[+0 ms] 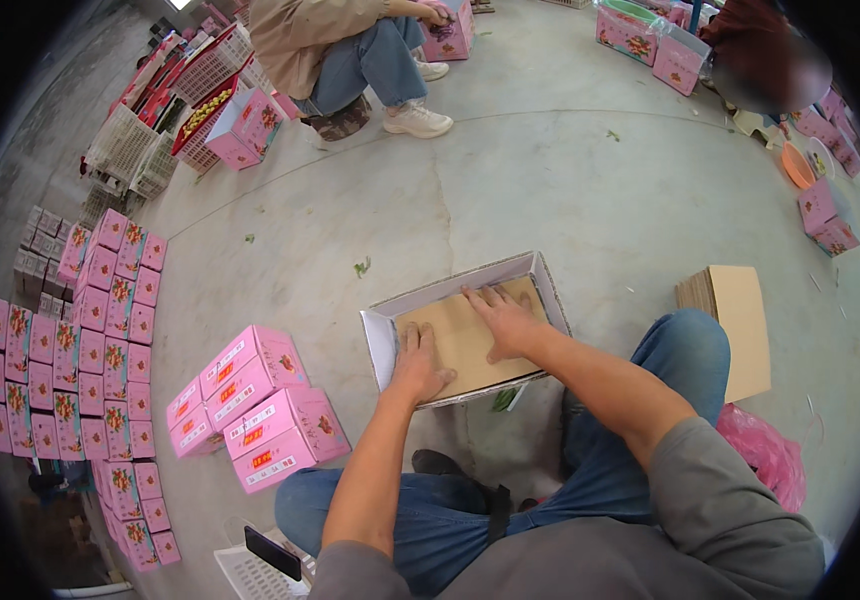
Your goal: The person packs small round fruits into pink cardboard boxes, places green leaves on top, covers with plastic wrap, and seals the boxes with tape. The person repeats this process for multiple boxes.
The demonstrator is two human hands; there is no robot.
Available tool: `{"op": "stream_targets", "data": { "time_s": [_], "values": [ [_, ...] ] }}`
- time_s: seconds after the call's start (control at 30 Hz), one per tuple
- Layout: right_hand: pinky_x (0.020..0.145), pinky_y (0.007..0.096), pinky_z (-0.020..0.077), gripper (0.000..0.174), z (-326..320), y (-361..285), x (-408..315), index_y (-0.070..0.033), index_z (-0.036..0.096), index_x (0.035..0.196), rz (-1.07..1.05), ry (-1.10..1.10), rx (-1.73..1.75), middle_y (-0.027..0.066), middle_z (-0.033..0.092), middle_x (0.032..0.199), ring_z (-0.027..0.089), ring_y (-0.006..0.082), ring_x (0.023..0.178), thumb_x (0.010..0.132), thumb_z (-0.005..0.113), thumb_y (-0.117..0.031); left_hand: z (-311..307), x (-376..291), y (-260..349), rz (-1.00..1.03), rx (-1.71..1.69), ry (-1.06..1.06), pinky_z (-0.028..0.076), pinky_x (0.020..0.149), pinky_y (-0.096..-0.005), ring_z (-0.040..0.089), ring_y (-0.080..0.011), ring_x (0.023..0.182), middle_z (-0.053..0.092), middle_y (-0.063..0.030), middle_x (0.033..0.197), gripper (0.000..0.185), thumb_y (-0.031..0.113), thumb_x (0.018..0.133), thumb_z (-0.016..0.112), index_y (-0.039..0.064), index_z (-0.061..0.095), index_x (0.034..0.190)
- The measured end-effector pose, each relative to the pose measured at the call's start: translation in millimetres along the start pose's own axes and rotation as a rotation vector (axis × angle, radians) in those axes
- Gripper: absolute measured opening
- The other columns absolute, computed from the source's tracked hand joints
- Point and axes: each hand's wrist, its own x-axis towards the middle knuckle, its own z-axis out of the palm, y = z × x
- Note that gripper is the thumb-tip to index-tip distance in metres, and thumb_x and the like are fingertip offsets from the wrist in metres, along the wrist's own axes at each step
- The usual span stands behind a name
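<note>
Before me on the floor is an uncovered cardboard box [379, 349] with pale inner walls. A flat tan cardboard sheet [454, 330] lies inside it and covers what is beneath. My left hand [421, 365] rests flat on the sheet's left part, fingers spread. Farther right, my right hand [508, 321] presses palm down on the sheet, its fingertips near the far wall. Neither hand grips anything. To the right of my knee stands a stack of similar tan cardboard sheets [737, 330].
Closed pink cartons [272, 420] sit left of my knee, beside a tall wall of pink cartons [103, 322]. A pink plastic bag [764, 457] lies at right. A phone [272, 553] is near a white basket [242, 574]. Another person [355, 60] sits ahead near plastic crates [129, 146].
</note>
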Motion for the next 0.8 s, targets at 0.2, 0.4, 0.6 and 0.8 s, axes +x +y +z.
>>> {"op": "stream_targets", "data": {
  "time_s": [0.2, 0.4, 0.6, 0.8],
  "values": [
    [0.125, 0.0726, 0.0341, 0.159, -3.3, 1.9, 2.0, -0.021, -0.001, 0.179, 0.023, -0.054, 0.063, 0.0262, 0.032, 0.175, 0.032, 0.0455, 0.162, 0.061, 0.106, -0.023, -29.6, 5.5, -27.5, -0.138, 0.047, 0.189, 0.033, 0.131, -0.0524, 0.039, -0.0481, 0.157, 0.042, -0.0334, 0.167, 0.096, 0.018, 0.088, 0.081, -0.009, 0.032, 0.165],
    [0.123, 0.0631, 0.0438, 0.161, 0.7, 7.4, 14.2, -0.014, 0.007, 0.177, -0.006, -0.012, 0.057, 0.0301, 0.043, 0.166, 0.040, 0.0533, 0.155, 0.052, 0.108, -0.020, -19.7, -15.0, -42.1, -0.319, -0.304, 0.118, 0.024, 0.138, -0.0445, 0.023, -0.0453, 0.167, 0.022, -0.0354, 0.177, 0.096, 0.002, 0.090, 0.067, -0.012, 0.016, 0.170],
    [0.123, 0.0618, 0.0445, 0.150, -2.2, 2.7, 20.5, -0.015, 0.017, 0.174, 0.020, 0.069, 0.079, 0.0272, 0.042, 0.167, 0.040, 0.0516, 0.156, 0.054, 0.107, -0.018, 4.8, -0.7, -0.4, -0.129, 0.030, -0.337, 0.027, 0.134, -0.0616, 0.013, -0.0560, 0.166, 0.013, -0.0339, 0.180, 0.112, 0.040, 0.094, 0.079, -0.009, 0.015, 0.172],
    [0.120, 0.0582, 0.0468, 0.109, -8.7, 11.3, -2.8, -0.013, 0.034, 0.170, -0.099, 0.222, 0.137, 0.0258, 0.050, 0.158, 0.047, 0.0500, 0.148, 0.078, 0.093, -0.016, 3.1, 6.8, -6.0, -0.042, 0.149, -0.337, 0.035, 0.128, -0.0676, 0.020, -0.0627, 0.162, 0.013, -0.0341, 0.180, 0.129, 0.066, 0.086, 0.083, -0.006, 0.020, 0.172]
  ]
}}
